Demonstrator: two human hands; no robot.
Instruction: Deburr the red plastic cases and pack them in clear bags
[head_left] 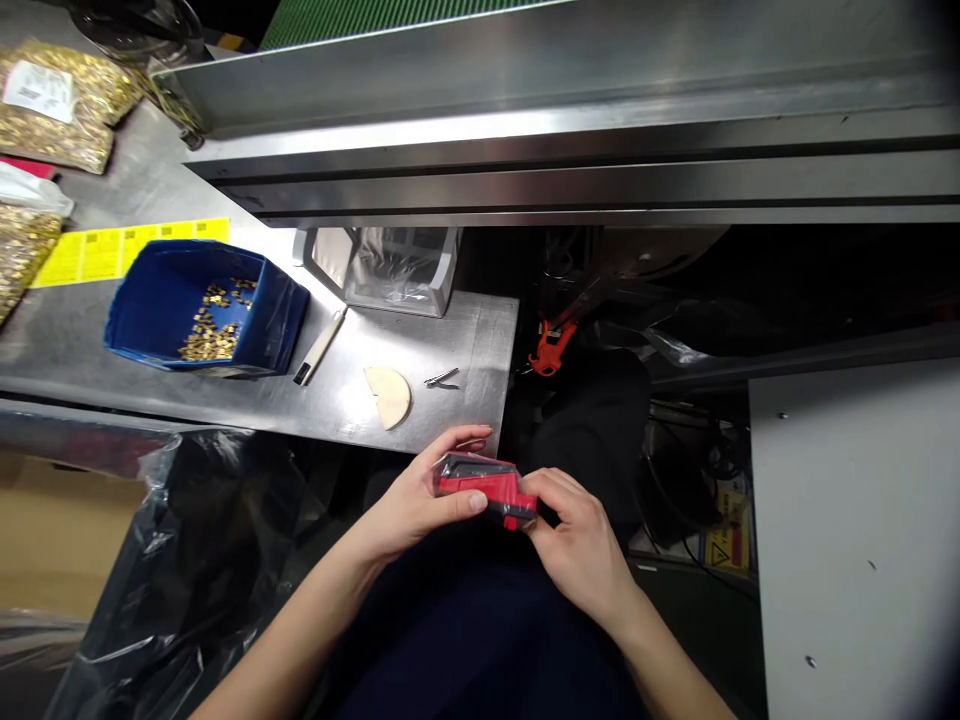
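A red and black block-shaped item in clear plastic film (480, 483) is held between both hands, just past the table's near edge. My left hand (431, 490) wraps round its left end, thumb along the near side. The fingers of my right hand (574, 525) are closed at its right end. On the metal table (480, 350) beyond lie a small nail clipper (442, 378), a pale half-round piece (390, 395) and a white-handled knife-like tool (321, 346). Left of these stands a blue bin (172, 300) with small brass-coloured parts inside.
A grey tray (439, 290) with clear plastic sits under the metal conveyor frame (525, 130). Bags of brass-coloured parts (97, 95) lie at the far left beside a yellow label strip (97, 255). An orange tool (553, 348) hangs ahead. Black plastic sheeting (195, 540) is at left, a pale panel (862, 520) at right.
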